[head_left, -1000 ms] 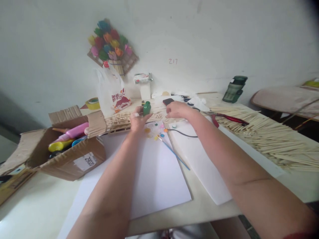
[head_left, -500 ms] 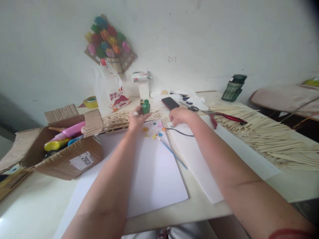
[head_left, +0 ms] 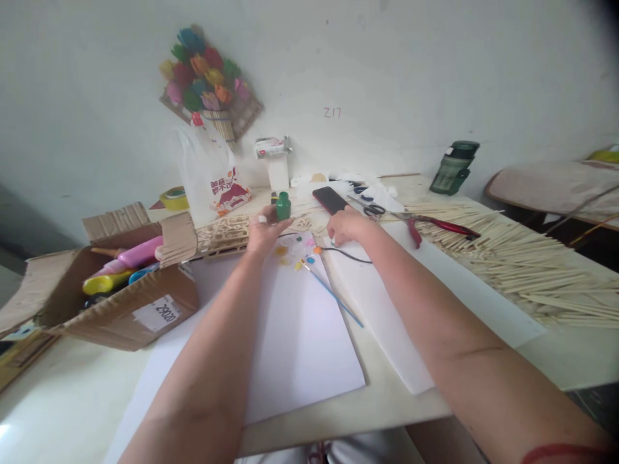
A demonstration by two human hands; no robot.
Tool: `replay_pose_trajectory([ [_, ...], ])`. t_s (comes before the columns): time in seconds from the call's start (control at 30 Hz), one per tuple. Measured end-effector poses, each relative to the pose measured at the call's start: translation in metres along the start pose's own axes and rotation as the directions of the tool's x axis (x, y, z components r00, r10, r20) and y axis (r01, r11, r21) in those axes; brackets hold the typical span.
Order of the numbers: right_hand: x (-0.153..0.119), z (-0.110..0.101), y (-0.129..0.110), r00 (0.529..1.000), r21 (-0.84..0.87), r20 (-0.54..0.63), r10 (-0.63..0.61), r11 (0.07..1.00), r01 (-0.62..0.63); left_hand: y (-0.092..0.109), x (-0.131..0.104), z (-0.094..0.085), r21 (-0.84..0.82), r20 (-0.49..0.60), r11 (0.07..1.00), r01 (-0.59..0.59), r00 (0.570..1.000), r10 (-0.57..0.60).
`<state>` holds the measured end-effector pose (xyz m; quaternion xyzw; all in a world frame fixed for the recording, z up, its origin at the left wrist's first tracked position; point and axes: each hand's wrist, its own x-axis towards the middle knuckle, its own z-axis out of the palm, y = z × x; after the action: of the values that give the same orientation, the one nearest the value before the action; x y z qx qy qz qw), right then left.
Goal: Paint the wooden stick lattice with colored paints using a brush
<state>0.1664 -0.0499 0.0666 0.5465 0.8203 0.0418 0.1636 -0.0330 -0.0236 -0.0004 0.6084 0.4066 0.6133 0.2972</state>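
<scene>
My left hand [head_left: 265,231] is closed around a small green paint bottle [head_left: 283,207], which stands upright with no cap on its neck. A white wrap shows on one of the fingers. My right hand [head_left: 347,225] is low over white paper, fingers pinched together. Something small and pale shows at its fingertips, too small to name. A black phone [head_left: 329,200] lies just beyond it. Between the hands, a clear palette [head_left: 291,250] carries several dabs of paint. A blue paintbrush [head_left: 333,295] rests with its tip on the palette's edge.
A cardboard box [head_left: 130,316] of paint bottles stands at left, with a white plastic bag [head_left: 207,177] behind. Scissors [head_left: 373,210], red-handled pliers [head_left: 442,225] and many thin wooden sticks [head_left: 512,270] lie at right. A green water bottle [head_left: 453,169] stands near the wall.
The view has shifted very slightly. Both hands keep nearly the same places, and the paint bottle stays in my left hand.
</scene>
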Motion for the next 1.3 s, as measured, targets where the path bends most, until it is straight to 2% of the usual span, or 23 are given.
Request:
replay_pose_trajectory([
  [0.13,0.002,0.001,0.005,0.999,-0.002,-0.054,0.001,1.0,-0.001,0.002,0.0,0.0,-0.009,0.048,1.0,0.012,0.999,-0.012],
  [0.23,0.0,-0.003,0.015,0.98,0.111,-0.195,0.045,0.994,-0.023,0.004,0.0,0.001,-0.009,0.097,1.0,0.023,0.995,-0.022],
  [0.3,-0.002,-0.006,0.023,0.929,0.252,-0.36,0.082,0.968,0.012,0.005,-0.001,0.001,0.014,0.132,0.999,0.031,0.991,-0.033],
  [0.4,-0.005,-0.012,0.03,0.83,0.413,-0.546,0.116,0.899,0.146,0.009,-0.003,0.0,0.112,0.182,0.994,-0.002,0.983,-0.018],
  [0.5,-0.008,-0.017,0.03,0.761,0.425,-0.64,0.107,0.874,0.234,0.011,-0.004,-0.001,0.188,0.233,0.981,-0.05,0.972,0.005],
  [0.63,-0.006,-0.018,0.026,0.716,0.364,-0.696,0.058,0.888,0.282,0.012,-0.005,-0.004,0.233,0.269,0.971,-0.056,0.963,-0.009],
  [0.93,0.001,-0.012,0.022,0.713,0.268,-0.699,-0.052,0.905,0.329,0.014,-0.003,-0.004,0.322,0.331,0.94,-0.11,0.944,-0.003],
  [1.3,0.001,-0.012,0.02,0.745,0.252,-0.664,-0.069,0.917,0.309,0.017,-0.004,-0.004,0.354,0.359,0.929,-0.11,0.933,-0.026],
])
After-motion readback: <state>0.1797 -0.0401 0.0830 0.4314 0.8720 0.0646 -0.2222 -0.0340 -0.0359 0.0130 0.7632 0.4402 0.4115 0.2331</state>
